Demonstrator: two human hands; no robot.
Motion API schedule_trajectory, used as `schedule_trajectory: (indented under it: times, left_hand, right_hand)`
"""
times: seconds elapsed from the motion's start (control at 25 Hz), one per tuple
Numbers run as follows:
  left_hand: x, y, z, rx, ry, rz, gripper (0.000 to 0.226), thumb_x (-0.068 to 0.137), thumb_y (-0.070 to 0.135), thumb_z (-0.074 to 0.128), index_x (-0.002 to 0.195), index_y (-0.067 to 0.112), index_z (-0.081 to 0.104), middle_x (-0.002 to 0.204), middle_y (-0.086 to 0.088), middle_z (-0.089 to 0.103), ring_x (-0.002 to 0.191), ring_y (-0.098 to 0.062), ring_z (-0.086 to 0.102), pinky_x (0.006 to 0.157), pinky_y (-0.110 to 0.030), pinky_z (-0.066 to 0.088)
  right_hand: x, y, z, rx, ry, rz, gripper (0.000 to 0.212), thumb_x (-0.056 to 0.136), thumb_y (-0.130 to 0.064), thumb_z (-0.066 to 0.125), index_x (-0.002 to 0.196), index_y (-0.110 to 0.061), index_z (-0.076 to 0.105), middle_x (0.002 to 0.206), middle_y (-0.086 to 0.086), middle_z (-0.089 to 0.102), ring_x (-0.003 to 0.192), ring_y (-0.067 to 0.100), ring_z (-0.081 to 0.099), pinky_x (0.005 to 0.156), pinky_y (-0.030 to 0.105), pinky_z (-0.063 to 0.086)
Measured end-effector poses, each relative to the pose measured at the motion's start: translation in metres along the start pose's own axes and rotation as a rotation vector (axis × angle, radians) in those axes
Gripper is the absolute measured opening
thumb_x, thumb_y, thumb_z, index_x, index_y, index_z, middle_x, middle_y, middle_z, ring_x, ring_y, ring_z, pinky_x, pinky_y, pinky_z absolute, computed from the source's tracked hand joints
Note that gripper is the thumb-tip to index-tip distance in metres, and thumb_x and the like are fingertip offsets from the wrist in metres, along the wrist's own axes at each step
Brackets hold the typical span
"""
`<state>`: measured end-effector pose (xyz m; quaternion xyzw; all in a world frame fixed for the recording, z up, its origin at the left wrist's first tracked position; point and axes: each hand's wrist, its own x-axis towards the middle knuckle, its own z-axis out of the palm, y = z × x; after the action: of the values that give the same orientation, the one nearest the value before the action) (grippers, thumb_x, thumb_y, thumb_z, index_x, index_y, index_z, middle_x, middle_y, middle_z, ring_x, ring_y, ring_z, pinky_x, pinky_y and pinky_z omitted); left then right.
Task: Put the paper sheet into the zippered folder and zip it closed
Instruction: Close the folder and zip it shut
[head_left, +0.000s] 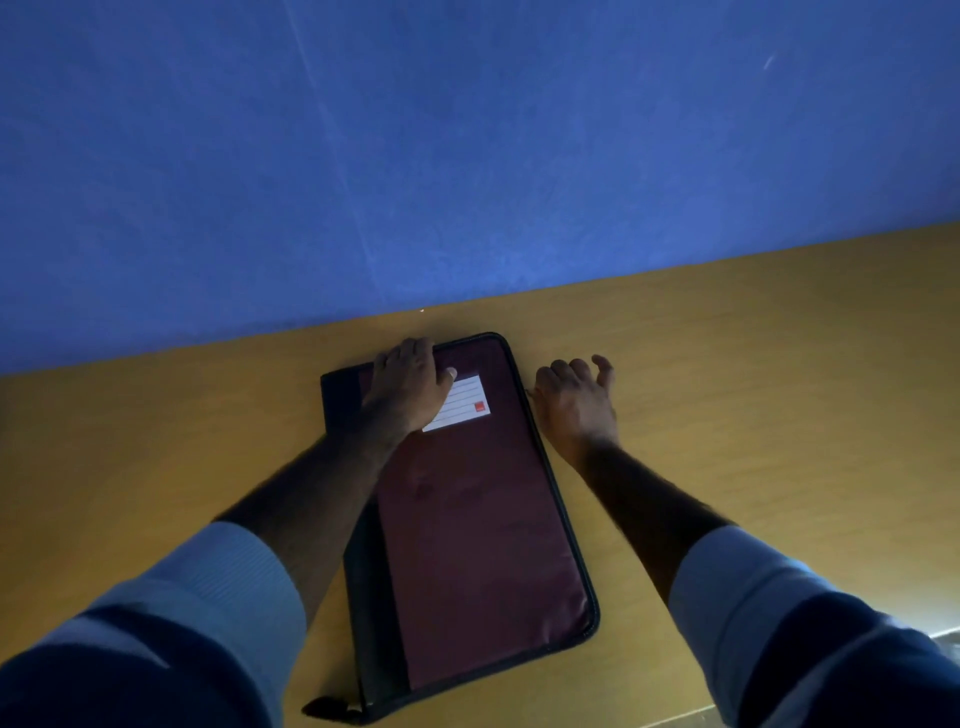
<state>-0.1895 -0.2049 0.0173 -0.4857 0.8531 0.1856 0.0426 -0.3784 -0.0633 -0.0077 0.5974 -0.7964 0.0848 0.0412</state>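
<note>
A maroon zippered folder (467, 540) with black edging lies flat and closed on the wooden table (753, 389), with a white label (465, 402) near its far end. My left hand (408, 387) presses flat on the folder's far left corner, partly covering the label. My right hand (574, 402) hovers beside the folder's right edge near the far end, fingers curled and apart, holding nothing that I can see. A black pull tab (327, 707) sticks out at the folder's near left corner. No paper sheet is visible.
A blue wall (467, 156) rises directly behind the table's far edge. Bare tabletop stretches to the left and right of the folder. The scene is dim.
</note>
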Motion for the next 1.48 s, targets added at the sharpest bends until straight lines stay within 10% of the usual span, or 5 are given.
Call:
schedule_trajectory:
  times: [0.52, 0.92, 1.16, 1.48]
  left_hand:
    - [-0.014, 0.017, 0.012, -0.081, -0.03, 0.082, 0.047, 0.105, 0.037, 0.045, 0.142, 0.008, 0.043, 0.142, -0.012, 0.052, 0.135, -0.03, 0.046, 0.12, -0.047, 0.028]
    - [0.007, 0.038, 0.0, -0.095, 0.01, 0.014, 0.041, 0.102, 0.048, 0.049, 0.116, 0.013, 0.066, 0.116, -0.011, 0.064, 0.109, -0.031, 0.058, 0.092, -0.045, 0.049]
    - [0.039, 0.064, -0.002, -0.14, -0.089, -0.08, 0.04, 0.094, 0.053, 0.058, 0.102, 0.018, 0.076, 0.107, -0.007, 0.074, 0.106, -0.031, 0.066, 0.094, -0.041, 0.052]
    - [0.054, 0.068, 0.008, -0.186, -0.05, -0.205, 0.03, 0.096, 0.041, 0.059, 0.106, 0.017, 0.072, 0.108, -0.004, 0.074, 0.103, -0.029, 0.066, 0.094, -0.04, 0.048]
  right_hand:
    - [0.07, 0.019, -0.005, -0.102, -0.148, -0.242, 0.012, 0.093, -0.008, 0.06, 0.1, -0.017, 0.062, 0.093, 0.005, 0.067, 0.093, 0.027, 0.061, 0.09, 0.046, 0.045]
    - [0.122, -0.008, -0.016, -0.255, -0.283, -0.592, 0.012, 0.09, -0.011, 0.06, 0.097, -0.021, 0.064, 0.096, 0.005, 0.064, 0.094, 0.028, 0.058, 0.072, 0.038, 0.043]
    - [0.1, -0.009, -0.006, 0.568, -0.428, 0.123, 0.014, 0.09, -0.022, 0.059, 0.092, -0.024, 0.072, 0.1, 0.001, 0.072, 0.09, 0.02, 0.066, 0.078, 0.041, 0.058]
    - [0.071, -0.001, -0.003, 1.012, -0.345, 0.443, 0.03, 0.095, -0.002, 0.049, 0.103, -0.018, 0.072, 0.101, -0.002, 0.072, 0.096, 0.016, 0.069, 0.084, 0.04, 0.062]
